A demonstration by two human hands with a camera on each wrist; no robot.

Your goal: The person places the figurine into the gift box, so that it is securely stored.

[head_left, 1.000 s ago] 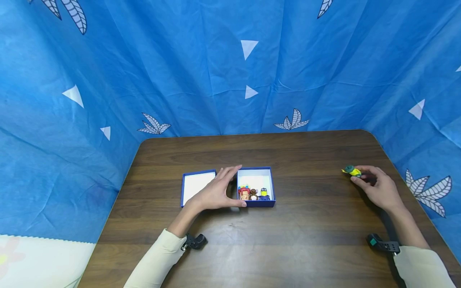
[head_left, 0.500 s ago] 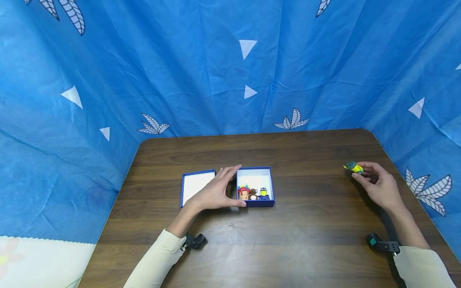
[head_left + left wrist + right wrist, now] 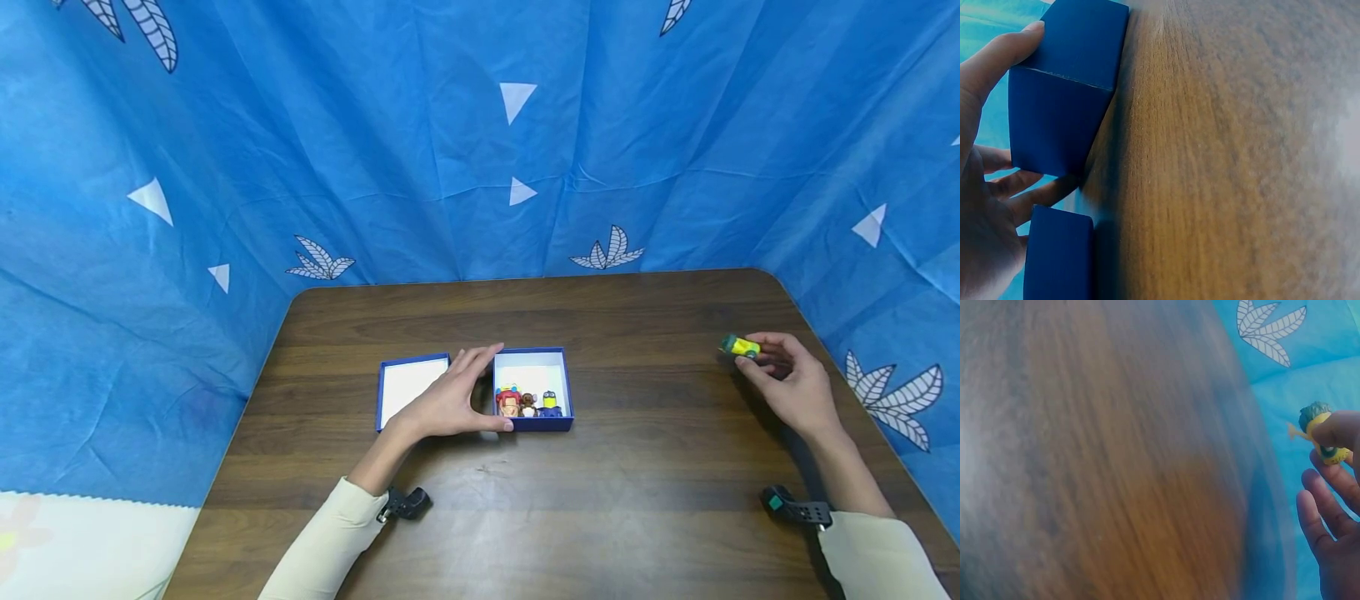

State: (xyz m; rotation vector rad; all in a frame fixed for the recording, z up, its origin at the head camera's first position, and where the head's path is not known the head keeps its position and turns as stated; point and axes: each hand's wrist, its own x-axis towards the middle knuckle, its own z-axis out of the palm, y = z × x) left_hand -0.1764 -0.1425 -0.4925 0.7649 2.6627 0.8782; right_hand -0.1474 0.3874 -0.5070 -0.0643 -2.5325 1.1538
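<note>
A small blue open box [image 3: 543, 425] with a white inside stands mid-table. Along its near side are a red-and-tan toy figure [image 3: 509, 403], a brown monkey-like figure [image 3: 528, 407] and a yellow-and-blue figure [image 3: 550, 406]. My left hand [image 3: 448, 402] spans the box's left side, thumb on the front wall [image 3: 1079, 44] and fingers toward the back corner. Out at the right, my right hand [image 3: 797, 385] pinches a yellow-and-green toy figure [image 3: 742, 347] between thumb and fingers, above the table. In the right wrist view the thumb covers part of this figure [image 3: 1315, 419].
The box lid [image 3: 405, 388], white side up, lies left of the box, partly behind my left hand. A blue curtain [image 3: 450, 167] hangs behind and beside the brown wooden table [image 3: 615, 500]. The table's right edge runs near my right hand.
The right hand has lifted the yellow-and-green figure slightly and turned it, shifting it a little back and to the right. The left hand and the box have stayed put.
</note>
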